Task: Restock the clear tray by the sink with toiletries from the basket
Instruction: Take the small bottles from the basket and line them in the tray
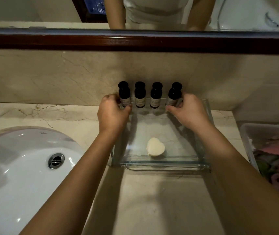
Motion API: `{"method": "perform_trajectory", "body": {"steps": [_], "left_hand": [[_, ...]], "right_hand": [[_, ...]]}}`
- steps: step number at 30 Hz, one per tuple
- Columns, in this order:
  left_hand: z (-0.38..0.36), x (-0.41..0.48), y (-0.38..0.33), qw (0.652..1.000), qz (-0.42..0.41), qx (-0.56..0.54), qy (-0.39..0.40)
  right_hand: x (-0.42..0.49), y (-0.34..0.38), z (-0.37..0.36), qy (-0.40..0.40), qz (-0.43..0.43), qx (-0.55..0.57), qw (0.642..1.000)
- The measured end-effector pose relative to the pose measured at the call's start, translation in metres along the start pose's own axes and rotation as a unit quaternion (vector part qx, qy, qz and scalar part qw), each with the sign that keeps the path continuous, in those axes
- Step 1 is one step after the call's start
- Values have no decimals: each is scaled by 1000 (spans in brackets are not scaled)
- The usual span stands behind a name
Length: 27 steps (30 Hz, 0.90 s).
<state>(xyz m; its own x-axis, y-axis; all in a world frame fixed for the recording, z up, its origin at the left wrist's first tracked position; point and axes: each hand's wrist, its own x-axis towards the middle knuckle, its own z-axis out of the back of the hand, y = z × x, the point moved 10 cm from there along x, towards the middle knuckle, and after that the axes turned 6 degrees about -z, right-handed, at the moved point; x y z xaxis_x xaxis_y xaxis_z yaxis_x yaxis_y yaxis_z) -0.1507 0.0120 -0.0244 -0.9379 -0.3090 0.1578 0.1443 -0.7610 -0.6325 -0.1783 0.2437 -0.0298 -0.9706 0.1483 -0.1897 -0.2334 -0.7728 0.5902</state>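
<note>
A clear glass tray (160, 164) sits on the marble counter to the right of the sink. Several small dark bottles with black caps and pale labels stand upright in a row along its far side. My left hand (112, 112) grips the leftmost bottle (124, 95). My right hand (188, 111) grips the rightmost bottle (174, 94). The two middle bottles (140, 95) stand free between them. A white heart-shaped soap (155, 147) lies near the tray's front wall.
A white sink (25, 167) with a chrome drain (56, 160) fills the lower left. A plastic basket (247, 133) with colourful items stands at the right edge. A marble backsplash and a dark wood-framed mirror (135, 41) rise behind the tray.
</note>
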Motion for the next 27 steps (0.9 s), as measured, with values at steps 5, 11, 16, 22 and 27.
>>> {"method": "perform_trajectory", "body": {"steps": [5, 11, 16, 22, 27], "left_hand": [[0, 1, 1, 1000, -1, -1, 3], [0, 2, 2, 1000, -9, 1, 6], [-1, 3, 2, 1000, -15, 7, 12], [-2, 3, 0, 1000, -18, 7, 16], [-1, 4, 1, 1000, -20, 4, 12]], "right_hand": [[2, 0, -2, 2, 10, 16, 1000], [4, 0, -4, 1, 11, 9, 1000], [4, 0, -4, 1, 9, 3, 1000], [4, 1, -3, 3, 10, -3, 1000], [5, -1, -5, 7, 4, 1, 1000]]}}
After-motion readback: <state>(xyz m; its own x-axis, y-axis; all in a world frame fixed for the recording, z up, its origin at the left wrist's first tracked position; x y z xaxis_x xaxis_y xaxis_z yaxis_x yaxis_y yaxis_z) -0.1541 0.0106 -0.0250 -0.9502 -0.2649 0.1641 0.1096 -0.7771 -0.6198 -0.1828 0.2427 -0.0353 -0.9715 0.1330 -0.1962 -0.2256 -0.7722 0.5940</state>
